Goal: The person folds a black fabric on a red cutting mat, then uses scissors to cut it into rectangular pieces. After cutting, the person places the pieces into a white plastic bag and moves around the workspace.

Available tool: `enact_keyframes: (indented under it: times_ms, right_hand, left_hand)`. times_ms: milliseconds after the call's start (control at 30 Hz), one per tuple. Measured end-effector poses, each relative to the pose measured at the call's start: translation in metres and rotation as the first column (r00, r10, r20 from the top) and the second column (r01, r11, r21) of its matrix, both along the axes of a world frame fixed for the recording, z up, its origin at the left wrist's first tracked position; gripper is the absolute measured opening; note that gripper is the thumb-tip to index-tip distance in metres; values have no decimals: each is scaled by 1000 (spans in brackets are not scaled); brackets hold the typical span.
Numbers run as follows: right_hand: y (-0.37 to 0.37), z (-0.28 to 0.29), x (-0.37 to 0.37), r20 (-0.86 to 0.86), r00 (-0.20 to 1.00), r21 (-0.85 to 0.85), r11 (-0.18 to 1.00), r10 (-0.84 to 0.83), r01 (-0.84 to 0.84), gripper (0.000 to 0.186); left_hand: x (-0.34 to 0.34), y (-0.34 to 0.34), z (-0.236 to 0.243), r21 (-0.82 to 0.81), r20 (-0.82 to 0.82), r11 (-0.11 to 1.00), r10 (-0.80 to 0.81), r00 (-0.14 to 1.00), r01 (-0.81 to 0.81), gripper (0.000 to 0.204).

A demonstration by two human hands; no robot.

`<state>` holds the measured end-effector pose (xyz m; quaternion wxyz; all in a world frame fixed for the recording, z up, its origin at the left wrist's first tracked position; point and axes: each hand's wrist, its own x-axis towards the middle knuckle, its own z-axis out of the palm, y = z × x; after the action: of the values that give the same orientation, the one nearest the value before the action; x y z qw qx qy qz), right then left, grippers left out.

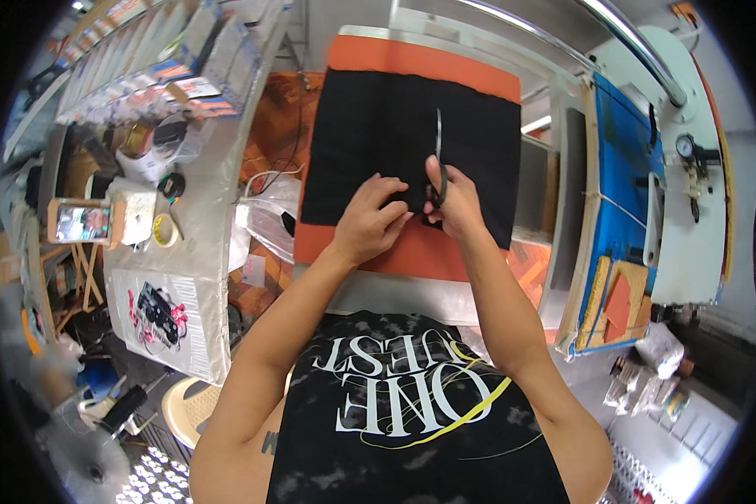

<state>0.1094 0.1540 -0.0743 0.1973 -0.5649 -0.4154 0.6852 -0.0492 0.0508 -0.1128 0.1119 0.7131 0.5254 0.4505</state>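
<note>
A black cloth (353, 134) lies spread over an orange sheet (428, 59) that shows beyond its far and near edges. My right hand (458, 202) is closed round the handles of a pair of scissors (438, 139), whose blades point away from me over the cloth. My left hand (371, 220) rests at the cloth's near edge, a little left of the scissors. Its fingers are bent, with thumb and forefinger pinching the cloth. What lies under its palm is hidden.
A covered table (197, 210) at the left bears a phone (82, 222), a tape roll (165, 229) and a printed bag. Boxes (160, 67) are stacked farther back. To the right stand a blue panel (617, 185) and a pressure gauge (685, 147). A clear plastic bag (265, 214) hangs beside the table.
</note>
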Motion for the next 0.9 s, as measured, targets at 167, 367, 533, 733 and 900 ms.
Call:
enact_keyframes:
  times_ms: [167, 367, 533, 733, 900]
  right_hand:
    - [-5, -2, 1, -119, 991, -67, 996, -63, 55, 55]
    - [-4, -3, 4, -100, 995, -30, 1000, 3, -6, 44]
    - [-4, -6, 6, -41, 999, 25, 999, -23, 24, 41]
    - [-4, -3, 9, -38, 999, 39, 999, 12, -10, 41]
    - [-7, 0, 5, -46, 998, 44, 999, 34, -32, 37]
  left_hand:
    - [-6, -13, 7, -20, 96, 996, 92, 991, -91, 23]
    - [-101, -97, 12, -116, 183, 674, 737, 651, -730, 50]
    - [-262, -239, 49, -77, 288, 69, 957, 44, -995, 78]
    - [-381, -370, 147, -314, 329, -72, 927, -180, -947, 99]
    - [-425, -386, 201, -427, 278, -128, 924, -264, -895, 97]
